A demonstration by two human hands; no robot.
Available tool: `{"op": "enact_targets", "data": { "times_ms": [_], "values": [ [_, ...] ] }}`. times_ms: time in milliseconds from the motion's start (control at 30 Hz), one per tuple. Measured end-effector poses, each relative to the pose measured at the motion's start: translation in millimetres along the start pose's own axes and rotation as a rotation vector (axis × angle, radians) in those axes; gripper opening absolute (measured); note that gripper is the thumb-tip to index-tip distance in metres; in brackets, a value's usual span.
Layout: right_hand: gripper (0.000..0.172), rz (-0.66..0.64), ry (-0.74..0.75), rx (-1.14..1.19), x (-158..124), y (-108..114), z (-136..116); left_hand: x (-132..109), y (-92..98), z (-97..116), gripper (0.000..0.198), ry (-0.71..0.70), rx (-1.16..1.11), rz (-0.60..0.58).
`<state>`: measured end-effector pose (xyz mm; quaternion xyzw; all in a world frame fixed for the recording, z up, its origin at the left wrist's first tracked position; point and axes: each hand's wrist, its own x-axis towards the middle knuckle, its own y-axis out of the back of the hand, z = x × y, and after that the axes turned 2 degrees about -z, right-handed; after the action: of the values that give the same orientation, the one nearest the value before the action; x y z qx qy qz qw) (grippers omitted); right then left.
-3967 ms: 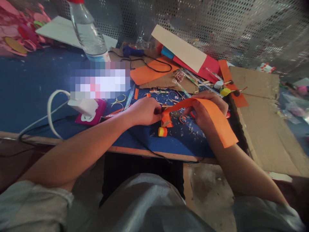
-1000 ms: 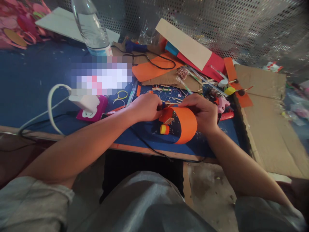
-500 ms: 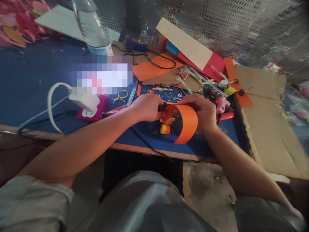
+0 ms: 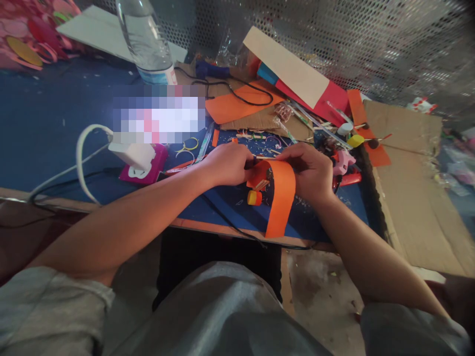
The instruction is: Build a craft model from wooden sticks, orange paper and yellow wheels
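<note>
Had both hands close together over the near edge of the blue table (image 4: 55, 123). Pinched the top end of the orange paper strip (image 4: 282, 198) with the right hand (image 4: 309, 170), thumb and fingers shut on it, and let the rest hang down toward the lap, past the table edge. Curled the left hand (image 4: 228, 163) closed on a small orange piece (image 4: 260, 178) right between the two hands, touching the strip's top. Also had a thin stick (image 4: 265, 158) running from one set of fingertips to the other. Had a yellow-and-red cap (image 4: 254, 198) sitting just below the left fingertips, beside the hanging strip. Had a pink glue gun (image 4: 343, 160) just right of the right hand, a white plug (image 4: 135, 155) well left of the left hand, and a water bottle (image 4: 146, 39) way beyond it. Couldn't tell what the small piece actually was, too blurry.
</note>
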<state>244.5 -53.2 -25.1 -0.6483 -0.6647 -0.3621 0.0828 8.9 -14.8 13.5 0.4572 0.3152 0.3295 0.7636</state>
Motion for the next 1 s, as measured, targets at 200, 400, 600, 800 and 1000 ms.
{"op": "enact_targets", "data": {
  "times_ms": [200,400,600,800,1000],
  "values": [
    [0.029,0.001,-0.005,0.012,-0.7,-1.9,-1.0,0.9,-0.5,0.4,0.029,0.004,0.009,0.0],
    [0.027,0.007,0.033,0.001,1.5,-2.0,-3.9,-0.2,0.1,1.0,0.025,0.003,0.022,0.005],
    [0.027,0.002,0.046,-0.058,2.3,-0.9,-2.8,0.1,0.5,2.6,0.028,0.009,0.019,0.002],
    [0.026,0.042,0.058,-0.065,1.4,-2.2,-4.0,0.5,0.7,2.7,0.03,0.009,0.033,-0.002],
    [0.017,0.061,0.188,-0.155,3.5,-1.1,-5.0,-0.2,0.7,3.6,0.023,-0.004,0.02,0.006]
  ]
}}
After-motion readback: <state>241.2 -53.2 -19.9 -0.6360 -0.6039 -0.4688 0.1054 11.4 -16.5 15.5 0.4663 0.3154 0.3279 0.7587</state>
